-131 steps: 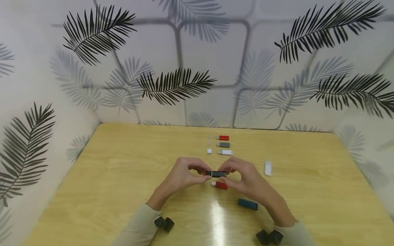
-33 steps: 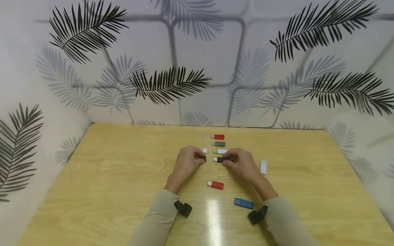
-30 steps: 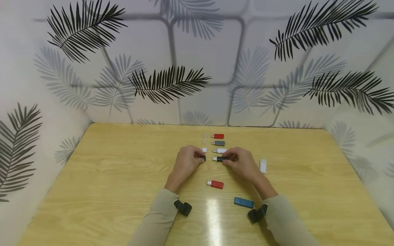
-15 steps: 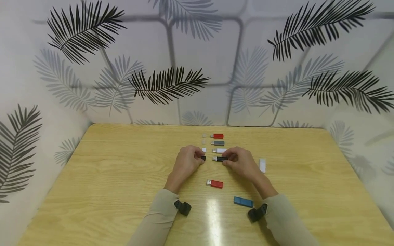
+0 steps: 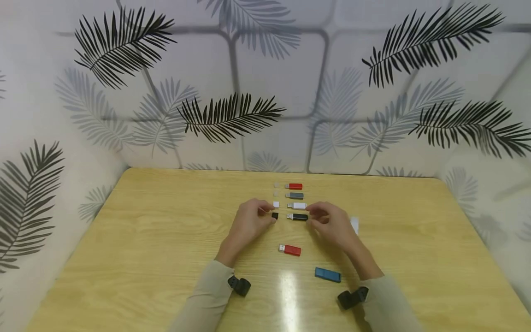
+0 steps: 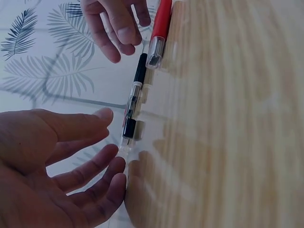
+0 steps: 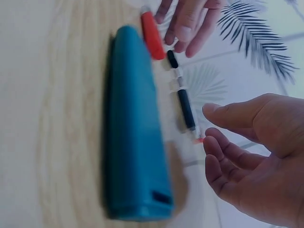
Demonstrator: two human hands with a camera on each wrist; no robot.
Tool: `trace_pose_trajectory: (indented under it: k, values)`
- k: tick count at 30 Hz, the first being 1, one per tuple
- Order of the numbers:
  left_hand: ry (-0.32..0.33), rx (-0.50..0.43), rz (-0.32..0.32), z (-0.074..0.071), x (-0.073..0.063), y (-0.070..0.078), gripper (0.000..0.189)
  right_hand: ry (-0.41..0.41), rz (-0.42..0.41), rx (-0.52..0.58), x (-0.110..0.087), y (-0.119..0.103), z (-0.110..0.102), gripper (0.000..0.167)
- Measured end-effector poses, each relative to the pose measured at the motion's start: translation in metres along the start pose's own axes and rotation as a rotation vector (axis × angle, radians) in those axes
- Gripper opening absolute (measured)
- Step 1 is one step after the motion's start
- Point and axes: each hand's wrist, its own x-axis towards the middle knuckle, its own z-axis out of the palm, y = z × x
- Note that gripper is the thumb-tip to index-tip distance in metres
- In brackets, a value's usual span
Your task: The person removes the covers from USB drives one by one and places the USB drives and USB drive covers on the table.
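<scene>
A black USB stick (image 5: 298, 217) lies on the table with its metal plug pointing left, and its small black cap (image 5: 275, 215) lies just left of the plug. My left hand (image 5: 251, 222) is beside the cap, thumb and fingers parted with nothing between them. At the stick's right end is my right hand (image 5: 330, 223), its fingers also spread apart and holding nothing. In the left wrist view the black cap (image 6: 129, 128) lies apart from the left fingertips; in the right wrist view the black stick (image 7: 185, 109) is separate from the right fingers.
Behind stand a white stick (image 5: 297, 205), grey stick (image 5: 295, 196) and red stick (image 5: 294, 186) in a column, caps to their left, one white cap (image 5: 275, 204). Nearer lie another red stick (image 5: 292, 250) and a blue one (image 5: 327, 275). A white piece (image 5: 354, 224) is partly behind the right hand.
Earlier both hands held the capped black stick above the table. Cap and stick were then set down apart behind the nearer red stick; since half a second ago both hands have released them.
</scene>
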Motion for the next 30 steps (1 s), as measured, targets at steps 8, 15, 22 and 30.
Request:
trace_pose_trajectory:
  k: [8,15,22,30]
  values:
    - [-0.065,-0.116,0.045,-0.007,-0.007,-0.006,0.018,0.031,-0.043,0.003,-0.015,-0.009,-0.009,0.031]
    - [-0.126,-0.165,0.048,-0.010,-0.018,-0.009,0.017,0.030,-0.060,-0.026,-0.027,-0.012,-0.010,0.029]
    - [-0.197,-0.222,0.075,-0.013,-0.026,-0.009,0.020,0.039,-0.064,-0.017,-0.034,-0.018,-0.006,0.031]
    - [-0.251,-0.210,0.076,-0.010,-0.035,-0.006,0.019,0.058,-0.090,0.016,-0.040,-0.020,0.003,0.029]
